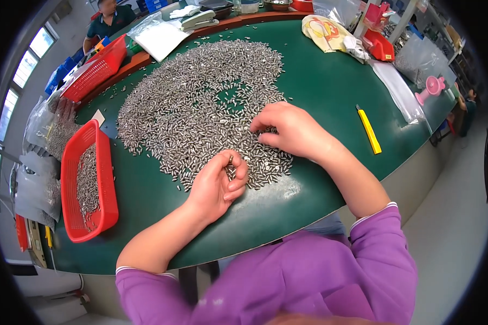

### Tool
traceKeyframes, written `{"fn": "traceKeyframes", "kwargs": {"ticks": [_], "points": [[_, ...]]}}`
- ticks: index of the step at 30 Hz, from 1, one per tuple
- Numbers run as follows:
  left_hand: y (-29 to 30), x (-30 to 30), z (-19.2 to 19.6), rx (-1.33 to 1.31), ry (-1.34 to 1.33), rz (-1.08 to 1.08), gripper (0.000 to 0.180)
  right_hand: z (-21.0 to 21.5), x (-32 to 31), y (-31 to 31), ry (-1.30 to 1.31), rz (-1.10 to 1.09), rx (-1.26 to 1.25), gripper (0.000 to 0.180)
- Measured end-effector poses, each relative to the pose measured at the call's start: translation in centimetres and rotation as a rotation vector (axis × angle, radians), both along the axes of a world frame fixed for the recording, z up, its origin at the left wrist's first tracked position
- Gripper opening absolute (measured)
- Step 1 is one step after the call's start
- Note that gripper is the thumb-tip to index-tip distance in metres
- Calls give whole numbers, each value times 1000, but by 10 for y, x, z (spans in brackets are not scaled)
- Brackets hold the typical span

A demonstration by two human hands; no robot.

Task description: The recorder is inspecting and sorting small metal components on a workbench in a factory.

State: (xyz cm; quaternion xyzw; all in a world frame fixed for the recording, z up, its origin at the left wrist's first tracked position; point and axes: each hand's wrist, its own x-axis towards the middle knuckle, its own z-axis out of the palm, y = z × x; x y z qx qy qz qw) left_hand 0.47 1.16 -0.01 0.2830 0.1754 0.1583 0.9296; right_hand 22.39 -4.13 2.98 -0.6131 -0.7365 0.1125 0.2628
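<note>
A broad heap of small silvery metal pins (pixel 173 114) covers the middle of the green table. My left hand (pixel 219 181) rests at the heap's near edge, palm turned up and fingers curled. A metal pin (pixel 231 160) shows between its thumb and forefinger; whether more lie in the palm is hidden. Farther right, my right hand (pixel 290 130) reaches over the heap from the right side. Its fingers bend down to the pins, with a gap between thumb and forefinger, and nothing visible is held there.
A red plastic basket (pixel 111 197) partly filled with pins stands at the left, beside clear bags (pixel 38 189). To the right lies a yellow utility knife (pixel 368 130). A printed cloth (pixel 324 33) and red bin (pixel 379 46) sit far right. Another person (pixel 111 21) is at the far left.
</note>
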Motion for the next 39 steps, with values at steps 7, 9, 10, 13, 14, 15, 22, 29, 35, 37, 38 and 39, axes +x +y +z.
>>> {"fn": "traceKeyframes", "kwargs": {"ticks": [7, 9, 10, 13, 14, 15, 22, 29, 35, 37, 38, 39], "points": [[-1, -1, 1, -27, 34, 24, 10, -22, -5, 2, -54, 8, 151, 13], [-2, 0, 1, -7, 47, 40, 11, -24, -4, 3, -63, 1, 168, 11], [-2, -1, 0, -8, 21, 25, 13, -24, -3, 3, -67, -15, 171, 10], [-1, -2, 0, -4, -1, 17, 14, -20, -5, 3, -49, -43, 208, 8], [-1, -2, 1, 0, 6, 15, 14, -18, -6, 3, 36, -40, 216, 8], [-3, -1, 2, 24, 24, 25, 16, -16, -7, 3, 121, -37, 224, 7], [-6, 3, 5, 173, 119, 40, 17, -10, -22, -5, 399, 228, 182, 7], [-5, 1, 4, 123, 106, 64, 12, -20, -1, -3, -14, -100, 178, 28], [-3, 2, 3, 118, 98, 56, 13, -27, 2, 6, -27, -27, 165, 18], [-4, 2, 3, 123, 97, 56, 13, -27, -1, 6, -20, -37, 209, 12], [-4, 1, 3, 114, 95, 55, 13, -28, -2, 6, -12, -47, 253, 8], [-3, 2, 3, 104, 93, 55, 13, -26, -2, 6, -13, -47, 253, 8]]}}
